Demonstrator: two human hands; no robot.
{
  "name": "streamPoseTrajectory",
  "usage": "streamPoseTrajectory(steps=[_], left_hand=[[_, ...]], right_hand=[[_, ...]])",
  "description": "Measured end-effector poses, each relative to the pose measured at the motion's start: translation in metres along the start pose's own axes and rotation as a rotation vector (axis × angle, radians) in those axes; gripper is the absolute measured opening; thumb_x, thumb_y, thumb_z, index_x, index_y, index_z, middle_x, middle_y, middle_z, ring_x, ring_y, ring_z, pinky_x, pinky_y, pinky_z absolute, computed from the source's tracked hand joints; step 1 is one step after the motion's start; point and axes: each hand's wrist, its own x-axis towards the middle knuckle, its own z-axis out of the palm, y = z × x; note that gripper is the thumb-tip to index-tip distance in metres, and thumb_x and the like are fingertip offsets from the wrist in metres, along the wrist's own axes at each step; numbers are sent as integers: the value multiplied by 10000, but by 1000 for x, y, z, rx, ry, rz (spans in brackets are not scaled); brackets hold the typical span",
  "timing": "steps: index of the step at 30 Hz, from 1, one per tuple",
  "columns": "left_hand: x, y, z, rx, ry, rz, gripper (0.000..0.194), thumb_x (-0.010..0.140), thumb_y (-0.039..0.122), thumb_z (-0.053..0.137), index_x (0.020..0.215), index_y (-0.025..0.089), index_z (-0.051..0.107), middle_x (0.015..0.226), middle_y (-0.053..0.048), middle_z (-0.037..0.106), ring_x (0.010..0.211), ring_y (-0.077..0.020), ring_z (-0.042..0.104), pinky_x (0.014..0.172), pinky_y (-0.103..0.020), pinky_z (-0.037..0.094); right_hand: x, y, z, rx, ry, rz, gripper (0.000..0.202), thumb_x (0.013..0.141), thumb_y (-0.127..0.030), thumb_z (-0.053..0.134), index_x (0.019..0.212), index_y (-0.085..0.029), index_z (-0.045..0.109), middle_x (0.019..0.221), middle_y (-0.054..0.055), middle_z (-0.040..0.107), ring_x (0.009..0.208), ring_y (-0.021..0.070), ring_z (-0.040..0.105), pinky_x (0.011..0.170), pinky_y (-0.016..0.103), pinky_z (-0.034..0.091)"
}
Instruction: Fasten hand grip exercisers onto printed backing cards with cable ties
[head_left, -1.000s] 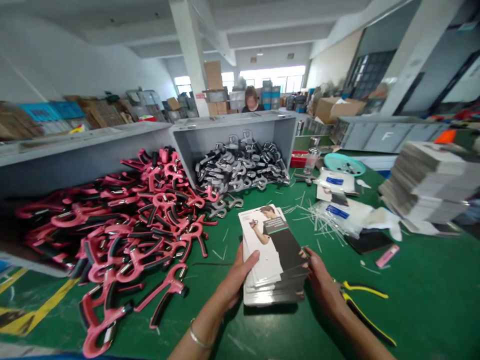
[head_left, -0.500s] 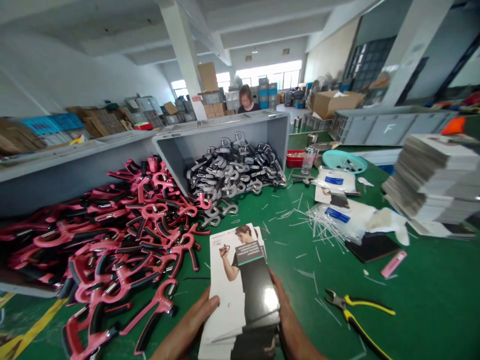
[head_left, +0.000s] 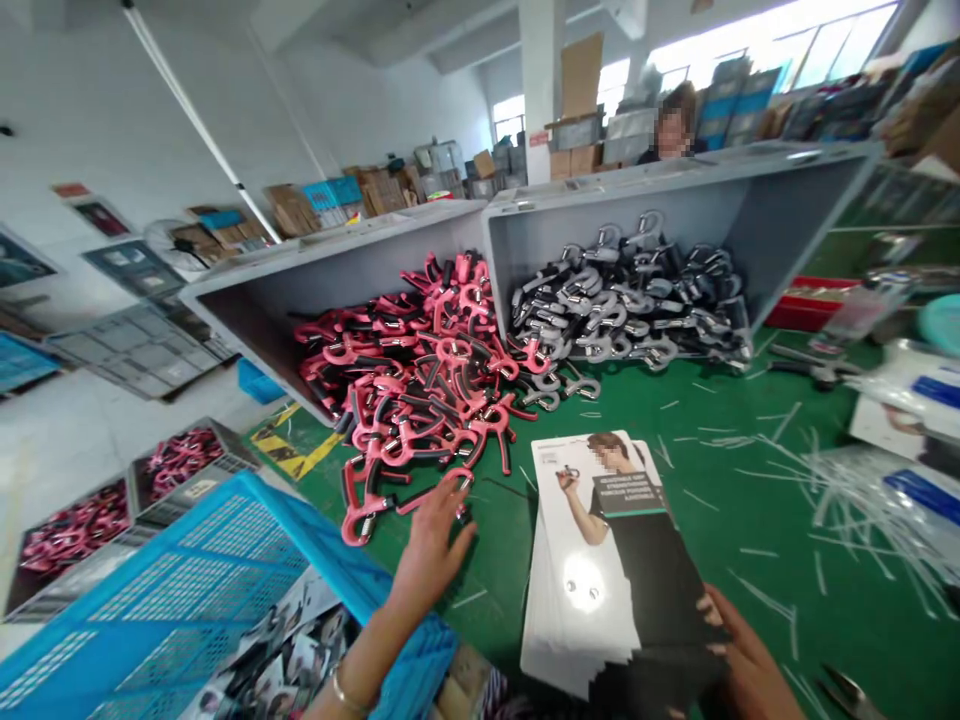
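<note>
My left hand (head_left: 437, 530) reaches over a pink and black hand grip (head_left: 459, 490) at the near edge of the pink pile (head_left: 420, 375). Its fingertips touch or hover just above the grip, with the thumb apart; no firm hold shows. My right hand (head_left: 739, 640) grips the lower right edge of a stack of printed cards (head_left: 581, 560), its fingertips over the top card. The top card shows a person in black. Grey hand grips (head_left: 615, 300) lie in and before a tipped grey crate (head_left: 780, 210), right of the pink ones.
A blue basket (head_left: 247, 600) holding packed cards stands at the lower left. White ties (head_left: 862, 500) and plastic bags (head_left: 926, 375) lie on the green table (head_left: 652, 400) at right, pliers (head_left: 847, 690) at lower right. Across the crates, a person (head_left: 673, 130) is partly visible.
The view has swung left. My left hand has let go of the cards and moved left to the pink grips. My right hand still holds the stack.
</note>
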Motion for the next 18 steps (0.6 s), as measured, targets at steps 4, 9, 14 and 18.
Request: streamPoseTrajectory(steps=[4,9,14,18], left_hand=[[22,-38,-8,511,-41,-42,630,878,339,591,1457,155,426,1361,-203,540,1283,-370,469,1048,-556,348],[29,-34,1,710,-129,75,515,963,392,458,1427,169,477,1031,-135,626,978,-293,582,865,-421,423],[57,-41,7,704,-20,-72,487,957,462,437,1355,210,561,1144,-148,626,1053,-341,575,868,-465,430],[69,-14,21,676,25,-106,516,955,392,424,1368,100,526,1264,-226,583,1181,-416,521,908,-550,432]], right_hand=[[1,-1,5,10,-24,7,389,676,-437,723,1030,-277,728,1025,84,758,936,344,697,770,415,578],[12,-18,-14,-146,32,-75,445,774,-484,677,1139,-230,680,1181,99,699,1072,321,647,907,425,519],[52,-38,-67,-658,109,-372,349,908,-433,512,1146,-218,650,1134,96,673,974,256,652,880,398,514],[113,-56,-101,-936,184,-429,250,909,-280,488,1064,-181,659,1126,124,630,982,248,629,926,407,485]])
